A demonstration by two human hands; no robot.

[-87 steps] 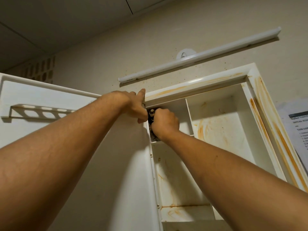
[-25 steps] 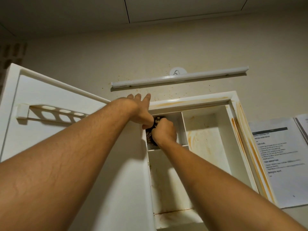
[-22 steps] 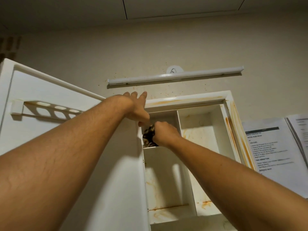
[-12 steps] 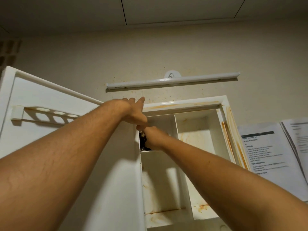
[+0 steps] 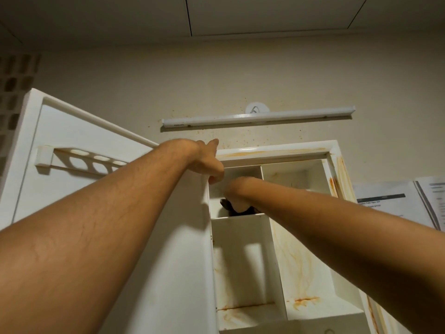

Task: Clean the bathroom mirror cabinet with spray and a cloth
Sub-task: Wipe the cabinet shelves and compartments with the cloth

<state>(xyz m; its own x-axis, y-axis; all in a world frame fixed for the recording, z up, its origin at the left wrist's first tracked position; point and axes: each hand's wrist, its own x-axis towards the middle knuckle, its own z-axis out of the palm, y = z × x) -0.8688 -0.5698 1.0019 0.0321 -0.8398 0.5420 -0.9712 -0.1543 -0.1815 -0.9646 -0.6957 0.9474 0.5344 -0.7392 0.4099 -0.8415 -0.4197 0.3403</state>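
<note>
Your right hand (image 5: 237, 196) is gripping the dark cloth (image 5: 225, 205) in the upper-left compartment of the cabinet (image 5: 277, 154); your left hand (image 5: 208, 162) is bracing on its top corner, fingers (image 5: 213, 142) extended — leaning there is risking a slip, and the cloth may be smearing the orange stains (image 5: 304, 301).

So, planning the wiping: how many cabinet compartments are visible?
3: the small upper-left compartment with the cloth, the tall lower-left compartment, the tall right compartment. Others may be hidden below.
</note>
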